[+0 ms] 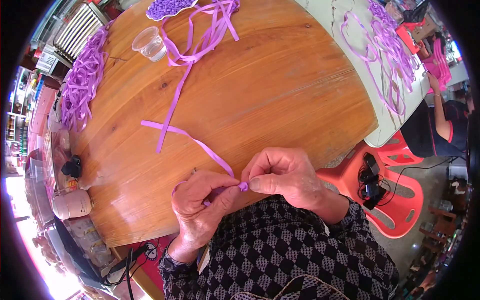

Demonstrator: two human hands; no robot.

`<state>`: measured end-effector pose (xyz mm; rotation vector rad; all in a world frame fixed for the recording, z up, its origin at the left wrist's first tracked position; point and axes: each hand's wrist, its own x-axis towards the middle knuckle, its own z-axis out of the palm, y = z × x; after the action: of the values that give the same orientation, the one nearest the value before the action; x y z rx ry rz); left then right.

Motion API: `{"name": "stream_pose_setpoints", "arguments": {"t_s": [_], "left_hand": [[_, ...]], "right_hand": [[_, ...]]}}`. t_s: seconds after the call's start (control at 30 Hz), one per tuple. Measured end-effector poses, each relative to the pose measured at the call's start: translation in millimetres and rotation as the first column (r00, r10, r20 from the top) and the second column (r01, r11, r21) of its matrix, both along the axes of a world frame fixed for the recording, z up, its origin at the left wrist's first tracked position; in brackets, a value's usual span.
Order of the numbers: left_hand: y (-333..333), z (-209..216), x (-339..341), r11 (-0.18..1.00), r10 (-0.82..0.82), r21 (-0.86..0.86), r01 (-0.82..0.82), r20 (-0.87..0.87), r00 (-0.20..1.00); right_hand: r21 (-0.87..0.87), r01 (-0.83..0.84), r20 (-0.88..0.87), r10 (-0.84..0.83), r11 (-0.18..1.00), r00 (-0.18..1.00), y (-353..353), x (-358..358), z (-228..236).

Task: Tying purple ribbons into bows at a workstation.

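Note:
Near the table's front edge my two hands meet over a purple ribbon (207, 150). My left hand (202, 202) pinches it between thumb and forefinger, and a small folded or knotted bit of ribbon (243, 186) sticks out at the fingertips. Thumb and forefinger of my right hand (282, 177) are pressed together at that same bit. From my left hand the ribbon's free end runs up and left across the wood, ending beside the tail of another ribbon. Farther off lies a loose bunch of purple ribbons (212, 37).
The wooden table (260, 95) carries a clear plastic cup (150, 45) and a white dish (172, 15) of small purple pieces. Purple ribbon heaps (85, 80) lie at the left edge and on the white table (345, 20). A red plastic chair (400, 210) and a person (442, 125) are at right.

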<state>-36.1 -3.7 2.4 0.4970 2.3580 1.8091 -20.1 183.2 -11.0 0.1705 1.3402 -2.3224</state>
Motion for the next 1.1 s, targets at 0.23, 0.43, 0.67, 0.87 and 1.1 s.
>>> {"name": "stream_pose_setpoints", "arguments": {"t_s": [0.23,0.43,0.67,0.87,1.1], "left_hand": [[5.4,6.1,5.7,0.983,0.139,0.055,-0.173,0.381,0.914],[4.6,-0.4,4.4,0.927,0.095,0.254,-0.276,0.552,0.828],[4.5,-0.9,0.5,0.886,0.002,0.346,-0.309,0.664,0.748],[6.9,-2.1,3.1,0.872,-0.026,0.374,-0.316,0.680,0.732],[-0.2,0.4,3.8,0.899,-0.035,0.354,-0.257,0.644,0.764]], "right_hand": [[0.032,0.003,-0.069,-0.001,0.999,0.998,-1.1,0.2,-5.0],[0.286,0.189,-0.422,-0.054,0.939,0.905,-0.3,4.1,-6.6],[0.336,0.266,-0.657,0.023,0.904,0.754,-10.0,1.5,-6.5],[0.446,0.523,-0.839,0.136,0.727,0.526,-14.8,-2.4,-6.4],[0.394,0.602,-0.893,0.132,0.694,0.431,-11.6,-4.4,-13.6]]}}
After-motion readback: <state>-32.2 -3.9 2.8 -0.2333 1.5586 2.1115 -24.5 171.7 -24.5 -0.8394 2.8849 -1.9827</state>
